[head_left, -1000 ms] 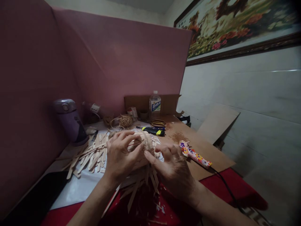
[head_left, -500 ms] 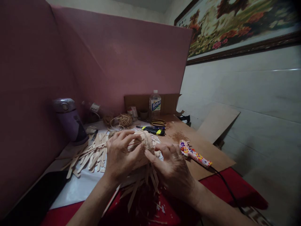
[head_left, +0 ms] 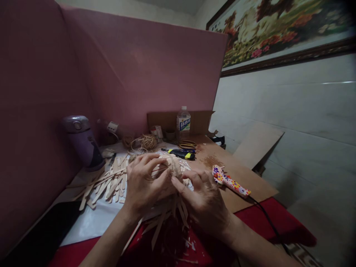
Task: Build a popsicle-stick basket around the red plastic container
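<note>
Between my hands is a piece built of pale wooden craft sticks (head_left: 167, 191), with a strand of twine (head_left: 174, 163) running along its upper part. My left hand (head_left: 144, 181) grips the piece from the left, thumb pressed near the twine. From the right, my right hand (head_left: 204, 196) has its thumb and curled index finger closed at the twine, by the edge of the piece. Much of the piece is hidden behind my fingers. Loose craft sticks (head_left: 111, 181) lie in a pile left of my left hand.
A black and yellow utility knife (head_left: 182, 153) and scissors (head_left: 187, 144) lie behind the piece. At right is a flowered glue gun (head_left: 230, 182) with a cord. A twine ball (head_left: 148, 141), plastic bottle (head_left: 183, 124) and purple flask (head_left: 83, 142) stand farther back.
Almost nothing differs. Both hands stay at the piece, with only a very slight shift of the fingers.
</note>
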{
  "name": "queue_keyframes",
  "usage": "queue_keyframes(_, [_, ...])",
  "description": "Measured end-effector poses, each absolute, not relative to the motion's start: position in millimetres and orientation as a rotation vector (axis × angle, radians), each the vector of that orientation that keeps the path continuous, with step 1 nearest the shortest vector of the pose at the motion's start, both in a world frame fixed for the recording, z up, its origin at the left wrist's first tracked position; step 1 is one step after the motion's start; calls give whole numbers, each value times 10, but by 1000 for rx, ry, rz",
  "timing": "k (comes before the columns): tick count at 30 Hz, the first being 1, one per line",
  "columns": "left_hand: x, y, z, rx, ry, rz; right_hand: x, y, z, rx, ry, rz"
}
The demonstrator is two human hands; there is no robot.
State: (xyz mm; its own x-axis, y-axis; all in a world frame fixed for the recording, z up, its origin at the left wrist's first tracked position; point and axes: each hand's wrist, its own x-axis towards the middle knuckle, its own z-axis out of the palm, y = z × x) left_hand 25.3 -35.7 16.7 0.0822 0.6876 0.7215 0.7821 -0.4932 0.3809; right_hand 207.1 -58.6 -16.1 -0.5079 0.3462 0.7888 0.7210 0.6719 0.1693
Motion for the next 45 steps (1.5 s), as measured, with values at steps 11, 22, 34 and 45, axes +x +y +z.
queue_keyframes(11, [246,-351,159,-2229,-1525,-1395,2034,-574,-234,-808,-2127,-508])
queue_keyframes(22, [254,-317,110,-2134,-1657,-1816,2038,-581,-225,-840,-2009,-386])
queue_keyframes(34, [251,-312,91,-2124,-1662,-1893,1997,-559,-207,-824,-1990,-396])
queue_keyframes(45, [244,-296,85,-2128,-1611,-1794,1948,-612,-200,-795,-1845,-25])
